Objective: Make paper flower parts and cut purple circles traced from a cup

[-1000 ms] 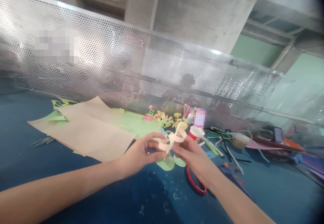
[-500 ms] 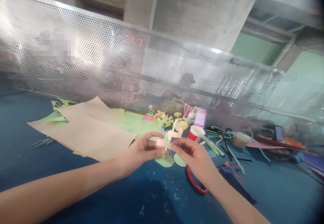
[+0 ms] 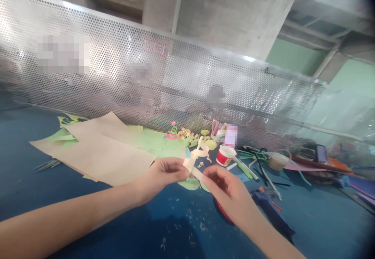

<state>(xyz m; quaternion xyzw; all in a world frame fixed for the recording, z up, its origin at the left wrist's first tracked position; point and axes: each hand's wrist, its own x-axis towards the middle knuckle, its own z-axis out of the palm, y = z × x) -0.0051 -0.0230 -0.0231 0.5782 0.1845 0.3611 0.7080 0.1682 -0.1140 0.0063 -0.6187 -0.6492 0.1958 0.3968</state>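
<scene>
Between my hands is a pale peach paper strip (image 3: 198,174) that curls around a thin light-green stem (image 3: 200,146). My left hand (image 3: 170,171) pinches the strip and stem near the lower turn of the curl. The free end of the strip is gripped by my right hand (image 3: 221,181), thumb against fingers. Above the fingers the strip loops loosely around the upper stem. Just below my fingertips lies a round green paper disc (image 3: 190,184) on the blue table. Part of a red ring-shaped object (image 3: 224,211) shows under my right hand, mostly hidden.
Large beige paper sheets (image 3: 96,149) lie at left over green paper (image 3: 164,142). A red and white paper cup (image 3: 225,156) stands beyond my right hand. Rods, a tape roll (image 3: 279,160) and a dark blue tool (image 3: 272,212) lie at right. A perforated metal screen (image 3: 181,75) runs behind.
My right hand has moved slightly down and right, drawing the strip's end out from the stem into a straight length. My left hand keeps its pinch, its fingers more closed.
</scene>
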